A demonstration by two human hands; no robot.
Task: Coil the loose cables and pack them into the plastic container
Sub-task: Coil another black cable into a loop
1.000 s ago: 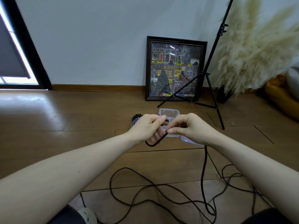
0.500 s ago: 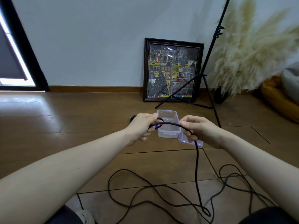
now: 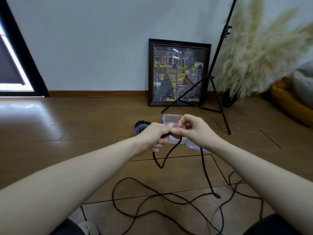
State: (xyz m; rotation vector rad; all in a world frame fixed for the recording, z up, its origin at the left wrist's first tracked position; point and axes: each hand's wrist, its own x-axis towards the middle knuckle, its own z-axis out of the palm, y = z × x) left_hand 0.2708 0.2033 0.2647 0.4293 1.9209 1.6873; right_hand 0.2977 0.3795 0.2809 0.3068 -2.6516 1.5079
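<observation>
A long black cable [image 3: 205,173] runs from my hands down to a loose tangle on the wooden floor. My left hand [image 3: 155,136] grips a short hanging loop of it. My right hand [image 3: 193,129] pinches the cable right beside the left hand, the two hands touching. Behind them stands the clear plastic container [image 3: 171,118], open, partly hidden by my hands. Its lid [image 3: 192,145] lies on the floor to its right. A coiled bundle of black and pale cables [image 3: 141,127] lies left of the container.
A framed picture [image 3: 179,73] leans on the wall. A black tripod stand [image 3: 218,92] rises just right of it, one leg reaching near the lid. Pampas grass [image 3: 257,53] and a yellow cushion [image 3: 291,106] fill the right corner. A dark door frame [image 3: 22,53] is at left.
My right hand has swung back in from the right to meet my left hand, laying another loop of black cable, which now hangs below the left hand.
</observation>
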